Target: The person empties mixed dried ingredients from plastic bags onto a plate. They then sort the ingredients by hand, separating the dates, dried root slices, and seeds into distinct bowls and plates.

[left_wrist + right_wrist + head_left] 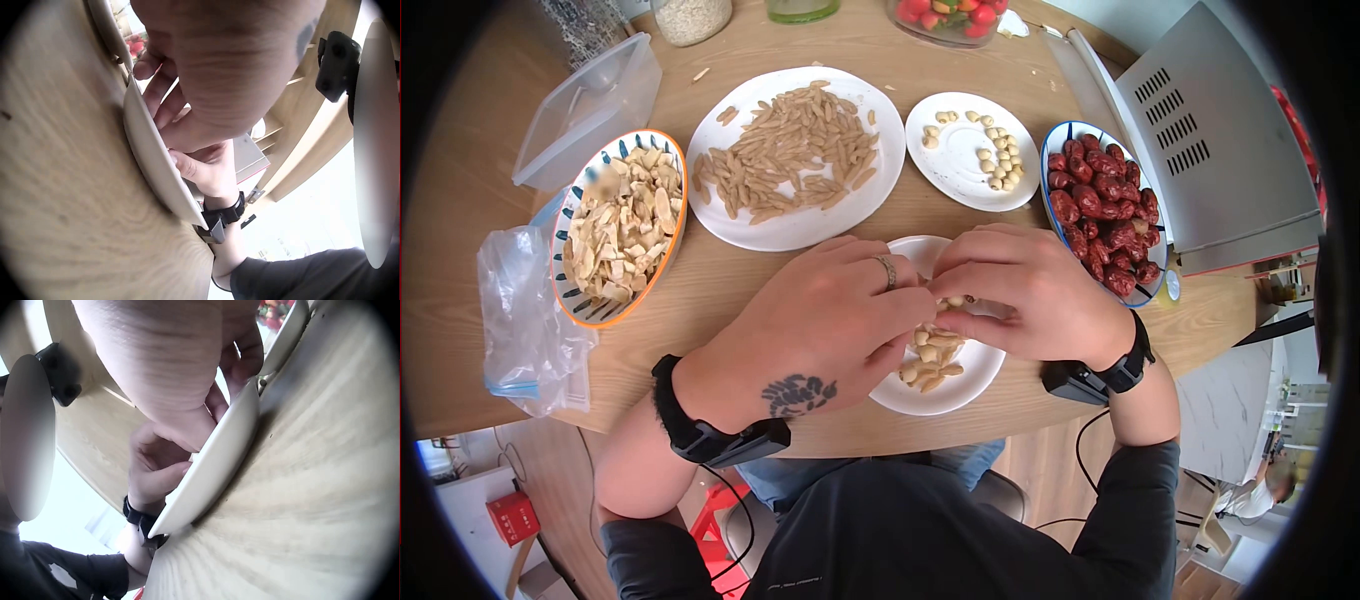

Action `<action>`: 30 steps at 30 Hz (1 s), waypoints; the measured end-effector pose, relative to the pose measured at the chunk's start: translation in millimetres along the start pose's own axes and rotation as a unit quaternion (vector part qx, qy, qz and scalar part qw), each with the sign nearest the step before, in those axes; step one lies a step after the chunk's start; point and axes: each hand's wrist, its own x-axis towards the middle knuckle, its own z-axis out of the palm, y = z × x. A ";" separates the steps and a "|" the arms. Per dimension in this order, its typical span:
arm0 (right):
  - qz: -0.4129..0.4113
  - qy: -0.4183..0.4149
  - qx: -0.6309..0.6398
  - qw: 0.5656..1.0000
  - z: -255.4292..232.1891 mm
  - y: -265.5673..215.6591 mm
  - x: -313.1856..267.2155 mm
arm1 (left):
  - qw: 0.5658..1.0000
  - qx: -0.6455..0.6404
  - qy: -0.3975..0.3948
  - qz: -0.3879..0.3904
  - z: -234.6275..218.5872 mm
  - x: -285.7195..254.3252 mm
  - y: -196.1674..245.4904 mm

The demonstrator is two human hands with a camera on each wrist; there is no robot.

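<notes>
Both hands meet low over a small white plate (pixel 972 378) at the front of the table. On it lie pale lotus seeds and tan slender pieces (pixel 930 365). My left hand (pixel 820 310), with a ring and a tattoo, bends its fingers down at the plate's left and middle. From the right, my right hand (pixel 1025 290) arches over the plate, thumb and index finger around a few pale seeds (pixel 956 300). Fingertips of the left hand (pixel 219 75) reach inside the rim in the left wrist view. I cannot tell whether either hand pinches a seed.
Behind stand a large plate (pixel 750 235) of tan slender pieces and a smaller plate (pixel 950 165) of lotus seeds. Dried red dates (pixel 1105 205) fill a bowl at right; pale dried slices (pixel 625 225) fill one at left. A plastic bag (pixel 525 320) and clear box (pixel 590 110) lie left.
</notes>
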 end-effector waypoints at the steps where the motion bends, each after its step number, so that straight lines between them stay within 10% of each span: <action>1: -0.002 0.001 -0.005 1.000 -0.1 -0.1 -0.2 | 1.000 0.001 -0.005 -0.002 0.7 -0.3 -0.4; 30: 0.041 0.047 0.035 0.997 -15.5 -1.0 1.5 | 0.990 -0.119 0.040 -0.062 -1.0 2.0 3.2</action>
